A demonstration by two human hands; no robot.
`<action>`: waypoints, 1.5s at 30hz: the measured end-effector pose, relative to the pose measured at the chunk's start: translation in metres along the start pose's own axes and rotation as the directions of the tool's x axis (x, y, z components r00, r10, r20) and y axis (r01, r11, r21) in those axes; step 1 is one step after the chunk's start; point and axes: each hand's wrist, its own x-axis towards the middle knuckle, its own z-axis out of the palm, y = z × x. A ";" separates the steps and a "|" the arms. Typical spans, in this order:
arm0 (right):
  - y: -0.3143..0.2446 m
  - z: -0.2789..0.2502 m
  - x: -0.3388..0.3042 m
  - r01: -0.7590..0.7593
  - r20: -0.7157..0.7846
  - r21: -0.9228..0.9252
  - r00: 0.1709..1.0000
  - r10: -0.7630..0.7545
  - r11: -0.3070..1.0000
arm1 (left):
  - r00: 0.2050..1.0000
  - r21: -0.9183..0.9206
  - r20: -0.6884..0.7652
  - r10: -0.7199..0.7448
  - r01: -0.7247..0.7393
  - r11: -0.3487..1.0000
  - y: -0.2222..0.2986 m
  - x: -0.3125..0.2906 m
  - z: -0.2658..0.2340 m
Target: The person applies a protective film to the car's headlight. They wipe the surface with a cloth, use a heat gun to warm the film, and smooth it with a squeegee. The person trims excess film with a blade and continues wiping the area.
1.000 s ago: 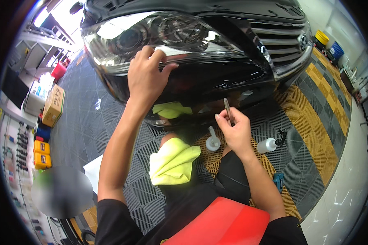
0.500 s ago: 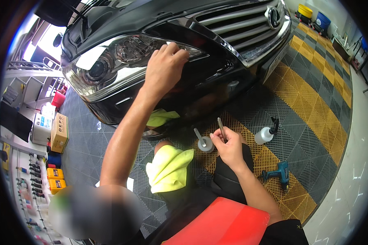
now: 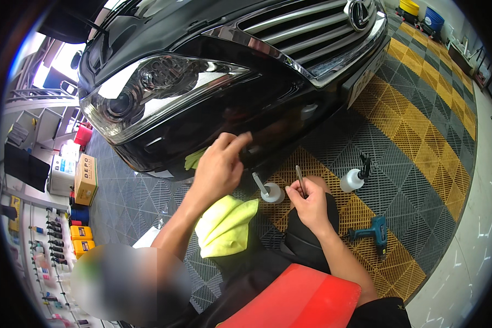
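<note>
My left hand hangs in the air before the black front bumper of a car. Its fingertips are smeared by motion, so whether it holds anything is unclear. Above it is the clear headlight. Between the fingers of my right hand, a slim metal pen-shaped tool points upward over my right knee. Just left of that hand, on the floor, is a small whitish container with a pale strip slanting up from it. A yellow-green cloth drapes over my left knee.
A white spray bottle with a black trigger stands right of my knee. Nearer lies a teal power drill on the grey and yellow floor tiles. A cardboard box and shelved bottles line the left side. Something red spans my lap.
My left hand has come down from the headlight's inner corner to in front of the lower bumper. My right hand stays almost in place with the tool.
</note>
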 end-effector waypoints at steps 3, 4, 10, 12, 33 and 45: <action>0.002 -0.003 0.000 -0.003 0.003 0.004 1.000 0.003 1.000 | 0.984 0.055 -0.174 0.026 -0.017 0.998 -0.006 0.009 -0.018; 0.001 0.000 0.001 -0.006 -0.005 0.013 1.000 0.006 1.000 | 0.976 0.081 -0.216 0.040 -0.023 0.996 -0.011 0.019 -0.027; 0.010 0.013 -0.003 -0.041 0.056 0.018 0.998 0.040 0.999 | 0.810 0.387 -0.496 0.314 -0.117 0.915 -0.030 0.095 -0.038; 0.012 0.014 -0.007 -0.041 0.075 0.009 0.996 0.041 0.999 | 0.779 0.467 -0.489 0.392 -0.145 0.872 -0.034 0.114 -0.036; 0.014 0.008 -0.018 -0.088 0.060 0.024 0.994 0.087 0.996 | 0.824 0.567 -0.374 0.426 -0.160 0.808 -0.021 0.147 -0.023; 0.011 0.009 -0.014 -0.036 0.049 0.000 0.998 0.036 0.999 | 0.799 0.508 -0.431 0.418 -0.168 0.845 -0.012 0.148 -0.016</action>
